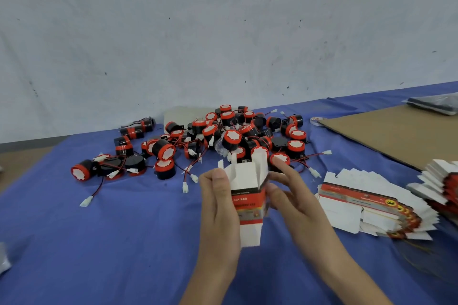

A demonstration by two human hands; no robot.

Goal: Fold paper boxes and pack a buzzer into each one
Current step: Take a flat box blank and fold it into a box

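Note:
Both my hands hold one half-formed paper box [249, 193], white with a red and black printed band, its far-end flaps standing open and a white flap hanging down toward me. My left hand [219, 208] grips its left side, thumb on the near face. My right hand [292, 193] holds the right side, with the index finger stretched out past the box top. Just beyond the box lies a pile of black buzzers [213, 138] with red caps, red-black wires and white plugs. A fanned stack of flat unfolded boxes [366, 203] lies to the right.
The work lies on a blue cloth [99, 242] over the table. A sheet of brown cardboard [396, 134] lies at the right rear, a tape roll [316, 121] beside its edge. More flat boxes [441, 181] sit at the right edge. A white wall stands close behind.

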